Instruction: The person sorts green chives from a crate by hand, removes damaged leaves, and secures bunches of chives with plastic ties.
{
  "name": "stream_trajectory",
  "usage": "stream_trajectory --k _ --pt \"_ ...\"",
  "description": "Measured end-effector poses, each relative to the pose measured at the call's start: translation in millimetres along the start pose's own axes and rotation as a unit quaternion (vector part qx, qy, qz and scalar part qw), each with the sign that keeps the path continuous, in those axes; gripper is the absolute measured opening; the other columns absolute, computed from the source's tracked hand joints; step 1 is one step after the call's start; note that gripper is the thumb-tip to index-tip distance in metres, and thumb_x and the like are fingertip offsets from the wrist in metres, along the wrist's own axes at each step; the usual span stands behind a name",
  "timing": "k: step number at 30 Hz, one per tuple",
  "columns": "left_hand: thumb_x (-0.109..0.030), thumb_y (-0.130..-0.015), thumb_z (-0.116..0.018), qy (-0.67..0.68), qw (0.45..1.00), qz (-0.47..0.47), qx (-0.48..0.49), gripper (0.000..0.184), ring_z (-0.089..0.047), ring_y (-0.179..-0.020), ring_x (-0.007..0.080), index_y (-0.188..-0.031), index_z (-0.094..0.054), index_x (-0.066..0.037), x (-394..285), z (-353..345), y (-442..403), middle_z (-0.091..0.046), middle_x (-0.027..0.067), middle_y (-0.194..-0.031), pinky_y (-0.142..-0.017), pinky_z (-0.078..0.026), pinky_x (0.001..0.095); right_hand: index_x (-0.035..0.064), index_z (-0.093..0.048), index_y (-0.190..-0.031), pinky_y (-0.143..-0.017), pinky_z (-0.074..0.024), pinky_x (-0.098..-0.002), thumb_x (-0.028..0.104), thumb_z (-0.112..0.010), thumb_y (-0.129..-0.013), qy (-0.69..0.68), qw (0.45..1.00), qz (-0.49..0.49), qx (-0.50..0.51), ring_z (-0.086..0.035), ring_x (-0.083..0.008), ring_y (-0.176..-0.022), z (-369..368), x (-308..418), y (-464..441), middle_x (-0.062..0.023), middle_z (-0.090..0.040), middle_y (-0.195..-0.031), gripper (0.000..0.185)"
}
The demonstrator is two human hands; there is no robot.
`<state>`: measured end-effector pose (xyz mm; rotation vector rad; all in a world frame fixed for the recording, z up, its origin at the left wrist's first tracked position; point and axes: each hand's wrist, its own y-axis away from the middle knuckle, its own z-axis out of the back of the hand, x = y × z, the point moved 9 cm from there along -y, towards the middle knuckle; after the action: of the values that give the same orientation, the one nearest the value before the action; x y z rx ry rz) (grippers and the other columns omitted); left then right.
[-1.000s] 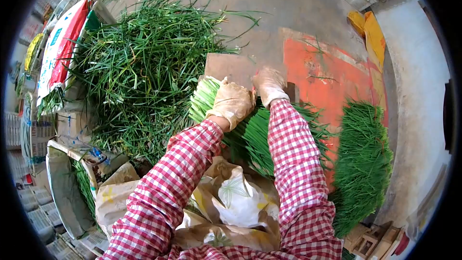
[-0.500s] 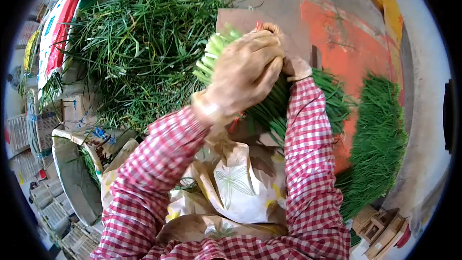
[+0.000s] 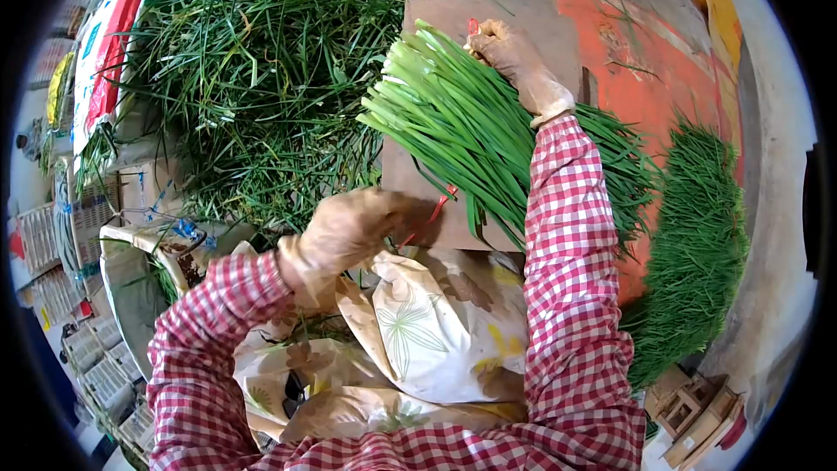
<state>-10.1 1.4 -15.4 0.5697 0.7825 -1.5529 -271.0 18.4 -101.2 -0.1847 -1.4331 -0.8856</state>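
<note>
A thick bundle of green stalks (image 3: 471, 122) lies slanted on a brown board (image 3: 405, 179), pale cut ends toward the upper left. At its upper edge my right hand (image 3: 514, 61), in a tan glove, is closed on one end of a red tie, which shows above the fingers. The tie's other end (image 3: 427, 220) comes out below the bundle. My left hand (image 3: 349, 231), gloved and blurred, is by that lower end, fingers curled together; whether it grips the tie is hard to make out. The part of the tie under the bundle is hidden.
A big loose heap of green leaves (image 3: 270, 70) lies at the upper left. To the right, a neat pile of green stalks (image 3: 693, 253) stands beside an orange board (image 3: 623, 61). Small wooden pieces (image 3: 697, 414) are at the lower right, a patterned cloth (image 3: 418, 331) below my hands.
My left hand has come off the top of the bundle and moved down and left, uncovering the stalks. My right hand has shifted slightly up. The view has tilted a little.
</note>
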Motion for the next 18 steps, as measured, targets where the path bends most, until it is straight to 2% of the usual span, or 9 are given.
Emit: stream_trajectory --k 2,4,5,6,9,12,14,17,18 --pt "-0.012 -0.084 -0.057 -0.289 0.928 -0.067 0.227 0.050 -0.055 -0.058 0.0219 -0.133 -0.046 -0.015 -12 -34 -20 -0.055 0.0057 -0.073 -0.052 -0.049 0.0332 0.0022 -0.060 -0.092 -0.058 -0.0426 -0.0194 0.021 -0.059 -0.088 0.002 1.000 0.019 0.002 -0.054 -0.0056 -0.064 0 -9 -8 -0.0016 -0.062 -0.077 0.019" --pt "-0.013 -0.083 -0.054 -0.210 0.930 -0.155 0.258 0.054 -0.054 -0.057 0.0261 -0.136 -0.042 -0.015 -4 -58 -21 -0.054 0.0083 -0.074 -0.051 -0.048 0.0365 0.0022 -0.060 -0.092 -0.059 -0.0426 -0.0192 0.021 -0.059 -0.088 0.008 0.999 0.038 0.003 -0.054 -0.0055 -0.065 5 -10 -11 -0.0014 -0.061 -0.077 0.020" --pt "-0.021 -0.089 -0.048 -0.168 0.937 -0.173 0.253 0.048 -0.055 -0.058 0.0242 -0.136 -0.040 -0.028 2 -63 -22 -0.055 0.0095 -0.078 -0.043 -0.044 0.0358 0.0004 -0.060 -0.096 -0.062 -0.0452 -0.0222 0.020 -0.061 -0.085 0.012 0.999 0.034 -0.009 -0.058 -0.0086 -0.068 7 -11 -12 -0.0050 -0.065 -0.081 0.022" --pt "-0.021 -0.089 -0.048 -0.166 0.937 -0.172 0.254 0.048 -0.055 -0.058 0.0242 -0.136 -0.040 -0.028 4 -62 -26 -0.055 0.0095 -0.078 -0.043 -0.044 0.0358 -0.0014 -0.061 -0.099 -0.065 -0.0479 -0.0252 0.018 -0.062 -0.083 0.014 0.999 0.030 -0.020 -0.063 -0.0117 -0.071 8 -11 -11 -0.0086 -0.068 -0.084 0.025" --pt "-0.022 -0.083 -0.053 -0.115 0.945 -0.207 0.227 0.026 -0.056 -0.062 0.0246 -0.108 -0.058 -0.016 -5 -53 -32 -0.055 0.0088 -0.078 -0.047 -0.044 0.0357 -0.0009 -0.061 -0.099 -0.064 -0.0479 -0.0253 0.018 -0.061 -0.084 0.031 0.999 0.003 -0.013 -0.063 -0.0112 -0.071 8 -8 -8 -0.0081 -0.068 -0.083 0.025" --pt "-0.017 -0.077 -0.059 -0.173 0.941 -0.223 0.186 0.020 -0.055 -0.059 0.0250 -0.093 -0.058 -0.005 -11 -64 -22 -0.054 0.0086 -0.071 -0.047 -0.045 0.0339 -0.0008 -0.061 -0.100 -0.063 -0.0475 -0.0252 0.018 -0.061 -0.084 0.008 1.000 0.005 -0.013 -0.061 -0.0116 -0.068 7 3 3 -0.0076 -0.068 -0.082 0.024" --pt "-0.016 -0.074 -0.062 -0.226 0.942 -0.183 0.167 0.029 -0.055 -0.063 0.0246 -0.101 -0.059 -0.006 -8 -64 -10 -0.054 0.0085 -0.077 -0.049 -0.045 0.0346 -0.0009 -0.061 -0.097 -0.062 -0.0473 -0.0253 0.017 -0.061 -0.084 0.025 1.000 0.014 -0.013 -0.060 -0.0116 -0.067 9 1 1 -0.0076 -0.067 -0.081 0.022" --pt "-0.013 -0.075 -0.063 -0.004 0.985 -0.072 0.155 0.034 -0.058 -0.080 0.0289 -0.108 -0.058 -0.008 3 -56 2 -0.056 0.0142 -0.096 -0.064 -0.050 0.0341 -0.0011 -0.062 -0.092 -0.061 -0.0466 -0.0256 0.014 -0.060 -0.084 0.029 0.999 0.022 0.020 -0.059 -0.0115 -0.065 7 4 6 -0.0075 -0.067 -0.080 0.017" --pt "-0.011 -0.083 -0.061 0.073 0.980 -0.005 0.183 0.027 -0.060 -0.084 0.0257 -0.109 -0.057 -0.006 13 -57 14 -0.057 0.0134 -0.102 -0.068 -0.050 0.0313 -0.0010 -0.062 -0.089 -0.060 -0.0462 -0.0258 0.013 -0.060 -0.084 0.015 0.998 0.022 0.052 -0.058 -0.0114 -0.064 2 5 9 -0.0075 -0.066 -0.078 0.015"
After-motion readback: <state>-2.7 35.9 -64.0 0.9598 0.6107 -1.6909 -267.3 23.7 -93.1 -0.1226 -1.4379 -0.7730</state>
